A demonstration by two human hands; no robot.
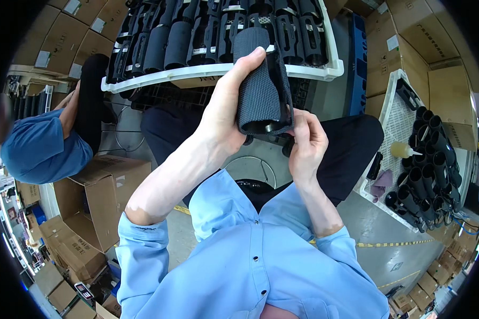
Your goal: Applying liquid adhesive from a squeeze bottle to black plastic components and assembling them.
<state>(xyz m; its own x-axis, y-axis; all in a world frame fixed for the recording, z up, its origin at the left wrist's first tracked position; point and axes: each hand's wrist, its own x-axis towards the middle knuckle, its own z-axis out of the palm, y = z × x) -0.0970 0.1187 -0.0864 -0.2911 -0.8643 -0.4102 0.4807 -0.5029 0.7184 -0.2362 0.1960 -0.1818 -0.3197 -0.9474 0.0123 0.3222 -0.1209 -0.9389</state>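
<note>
My left hand (226,103) is wrapped round a black tubular housing (256,80) with a fine mesh-like surface, the thumb lying along its upper side. The tube is tilted, its hollow end facing me, and a small metallic part (270,127) shows inside the rim. A smooth black strip with a long opening runs down its right side. At the lower right edge, the curled fingers of my right hand (307,143) pinch the end of this side; the exact contact is partly hidden.
Ahead stands a white tray (197,72) packed with rows of similar black housings. A white perforated tray (391,114) on the right holds several black tubes, a small bottle (403,149) and a purple cloth (381,183). At left are an opened carton (98,199) and a seated co-worker (50,143).
</note>
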